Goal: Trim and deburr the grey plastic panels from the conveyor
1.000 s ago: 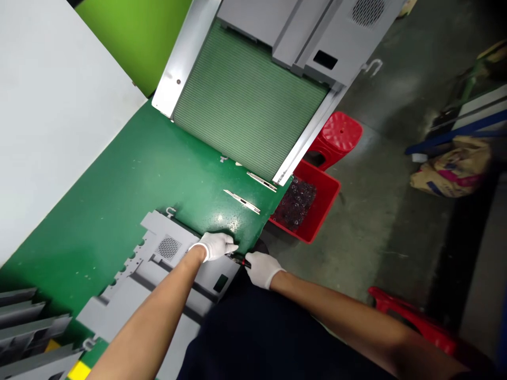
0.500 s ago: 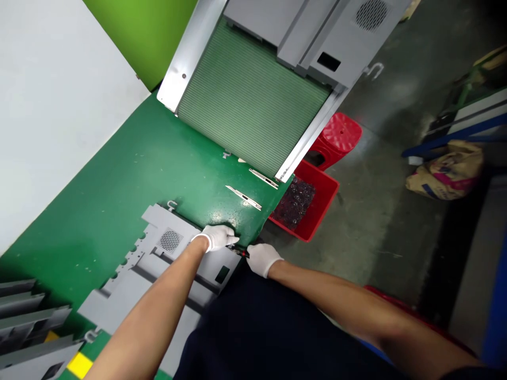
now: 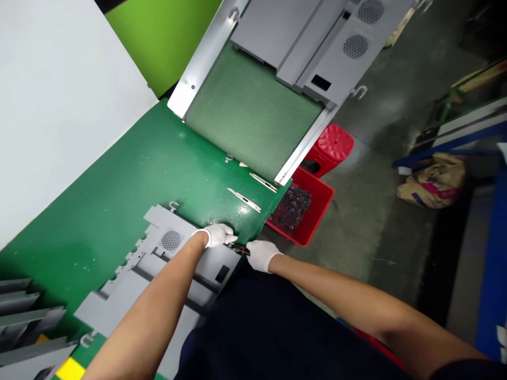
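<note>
Gloved right hand point(image 3: 262, 255) with its grip closed on a small black-and-red tool point(image 3: 240, 249), gloved left hand point(image 3: 214, 235) at the tool's 10 o'clock, grip unclear, at the edge of a green worktop point(image 3: 119, 174)

Stained grey concrete floor point(image 3: 368, 221); red plastic stool point(image 3: 335, 145) at 2 o'clock; printed woven sack point(image 3: 431, 182) at 3 o'clock; blue metal rack point(image 3: 491, 274) at 3 o'clock; lime-green panel point(image 3: 158, 42) at 12 o'clock.

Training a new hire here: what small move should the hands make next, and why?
Probably ease the black-and-red tool back over the green bench, because it sits at the bench's edge, between the left hand and right hand, beside the grey panel.
</note>
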Motion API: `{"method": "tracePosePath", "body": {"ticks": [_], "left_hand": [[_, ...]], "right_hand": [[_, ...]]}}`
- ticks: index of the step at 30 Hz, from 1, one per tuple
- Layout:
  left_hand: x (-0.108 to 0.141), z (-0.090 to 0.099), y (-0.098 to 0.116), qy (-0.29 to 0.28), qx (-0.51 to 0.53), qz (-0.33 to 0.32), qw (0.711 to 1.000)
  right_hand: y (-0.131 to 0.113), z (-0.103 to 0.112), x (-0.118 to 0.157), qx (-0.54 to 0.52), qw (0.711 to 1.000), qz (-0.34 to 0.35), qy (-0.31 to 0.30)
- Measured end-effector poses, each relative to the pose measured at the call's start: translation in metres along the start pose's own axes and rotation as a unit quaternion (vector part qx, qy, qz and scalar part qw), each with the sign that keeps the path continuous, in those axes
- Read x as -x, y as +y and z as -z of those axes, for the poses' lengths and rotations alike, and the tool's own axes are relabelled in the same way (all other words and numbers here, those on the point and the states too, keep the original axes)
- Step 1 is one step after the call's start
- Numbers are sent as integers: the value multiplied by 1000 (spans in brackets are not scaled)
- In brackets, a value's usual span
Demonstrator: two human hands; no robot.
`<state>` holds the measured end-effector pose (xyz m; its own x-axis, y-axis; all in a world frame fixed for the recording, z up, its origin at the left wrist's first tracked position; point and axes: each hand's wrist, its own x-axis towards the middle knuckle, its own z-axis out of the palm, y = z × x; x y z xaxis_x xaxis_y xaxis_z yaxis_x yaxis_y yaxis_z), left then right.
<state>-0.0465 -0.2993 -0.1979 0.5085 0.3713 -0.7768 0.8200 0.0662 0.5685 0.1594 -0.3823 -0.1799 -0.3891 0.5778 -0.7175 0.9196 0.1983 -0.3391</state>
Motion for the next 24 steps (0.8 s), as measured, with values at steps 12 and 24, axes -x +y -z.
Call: {"method": "tracePosePath", "body": {"ticks": [12,24], "left_hand": [[-2,2,-5,-18,23,-13,999],[-11,-3,-13,-14,46,-3,999]], "right_hand": [[1,-8,0,-21,1000,7,12],[-4,-10,-4,-17,1000,-18,4]]}}
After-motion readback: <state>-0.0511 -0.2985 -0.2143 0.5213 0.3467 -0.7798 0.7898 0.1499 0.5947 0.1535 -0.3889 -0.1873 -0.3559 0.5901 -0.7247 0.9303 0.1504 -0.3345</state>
